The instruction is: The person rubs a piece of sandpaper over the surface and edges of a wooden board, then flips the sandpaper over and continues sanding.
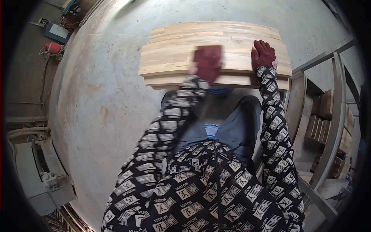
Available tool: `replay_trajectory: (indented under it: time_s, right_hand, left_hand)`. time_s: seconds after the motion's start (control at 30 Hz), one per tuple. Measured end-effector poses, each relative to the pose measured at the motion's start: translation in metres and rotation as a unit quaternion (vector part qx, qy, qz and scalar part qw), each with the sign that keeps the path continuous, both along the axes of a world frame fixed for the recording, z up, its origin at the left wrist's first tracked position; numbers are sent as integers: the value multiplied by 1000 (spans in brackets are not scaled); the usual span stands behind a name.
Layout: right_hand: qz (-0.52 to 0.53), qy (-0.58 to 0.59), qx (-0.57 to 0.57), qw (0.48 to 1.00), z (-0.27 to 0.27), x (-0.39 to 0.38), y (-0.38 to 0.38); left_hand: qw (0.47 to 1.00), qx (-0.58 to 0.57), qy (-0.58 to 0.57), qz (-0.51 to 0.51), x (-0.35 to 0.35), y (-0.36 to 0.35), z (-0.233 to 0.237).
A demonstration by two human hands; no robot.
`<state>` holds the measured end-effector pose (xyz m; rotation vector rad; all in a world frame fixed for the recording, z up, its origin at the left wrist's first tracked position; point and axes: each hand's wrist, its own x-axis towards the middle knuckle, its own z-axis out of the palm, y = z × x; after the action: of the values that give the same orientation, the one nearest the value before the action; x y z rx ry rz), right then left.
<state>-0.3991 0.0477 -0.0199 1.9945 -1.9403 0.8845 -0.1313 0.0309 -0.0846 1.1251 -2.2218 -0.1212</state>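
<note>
A pale panel of glued wood strips [174, 52] lies on top of at least one more wooden panel [162, 81] in front of my knees. My left hand [208, 63], in a dark red glove, is over the near middle of the top panel. Motion smears it into a squarish shape, so its fingers and anything under them cannot be made out. At the panel's right side, my right hand [263, 55], gloved alike, rests palm down with its fingers stretched out over the wood. It holds nothing that I can see.
A metal frame rack [338, 77] stands close on the right, with wooden pieces [320, 129] inside. A grey machine [48, 174] is at the lower left. A red object [53, 48] stands at the upper left. Concrete floor [104, 77] surrounds the panels.
</note>
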Motion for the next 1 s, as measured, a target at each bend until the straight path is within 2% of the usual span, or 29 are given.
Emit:
replay_trajectory:
  time_s: [0.07,0.1,0.13,0.17,0.2,0.27,0.33,0.37,0.4,0.43,0.47,0.5,0.57,0.63,0.67,0.73,0.77,0.8,0.83,0.87,0.9,0.93,0.97,1.0]
  right_hand:
    - [-8,1,13,1000,1,1,1]
    - [-11,-5,14,1000,1,1,2]
    - [-14,-7,11,1000,1,1,2]
    - [-16,-7,8,1000,1,2,2]
    - [-16,-10,10,1000,-1,2,3]
    - [-23,-1,1,1000,-2,1,1]
    - [-24,-2,3,1000,1,4,3]
    - [-27,-2,5,1000,3,4,3]
    - [-24,5,-10,1000,-1,3,2]
    - [-22,10,-11,1000,-2,4,1]
    - [-22,6,-8,1000,0,4,3]
    - [-21,3,-5,1000,2,5,3]
    - [-14,10,-3,1000,-1,3,0]
    - [-1,11,8,1000,-3,-1,-2]
    - [3,17,-4,1000,-4,-1,-1]
    - [5,17,-5,1000,2,2,0]
    - [6,14,-8,1000,3,3,1]
    - [3,16,-16,1000,-1,2,0]
    - [1,12,-14,1000,-2,2,0]
    - [1,12,-17,1000,-2,2,0]
    - [0,11,-20,1000,-1,2,0]
    - [-4,5,-3,1000,3,3,1]
    - [-5,1,-2,1000,3,2,2]
    - [-9,6,-7,1000,3,2,1]
  left_hand:
    - [987,-145,-64,36,82,-26,9]
    - [990,-122,-53,39,123,-36,22]
    - [989,-14,136,61,169,-55,10]
    - [940,95,318,83,194,-73,-4]
    - [940,96,315,84,191,-79,-1]
    - [966,21,178,186,170,-87,13]
    - [957,-52,39,284,131,-96,26]
    - [865,-49,-291,406,79,-111,24]
    - [754,-203,-461,422,31,-102,10]
    - [720,-260,-539,352,1,-105,-7]
    - [937,-182,-116,274,-49,-73,28]
    - [969,-79,130,196,-88,-79,-2]
    - [976,-182,-66,102,-118,-24,23]
    - [997,-36,-70,1,-109,-10,55]
    - [995,-22,-83,-45,-94,-13,57]
    - [996,-60,-68,13,-67,-44,-11]
    - [994,-52,-93,33,-35,-52,-6]
    - [996,-29,-51,66,-2,-67,-12]
    - [977,-136,-90,139,35,-78,-22]
    - [983,-142,-50,102,76,-90,-14]
    - [966,-133,-169,147,106,-84,11]
    - [962,-117,-173,177,132,-87,17]
    - [969,-133,-106,181,152,-93,18]
    - [955,-108,-148,232,148,-93,24]
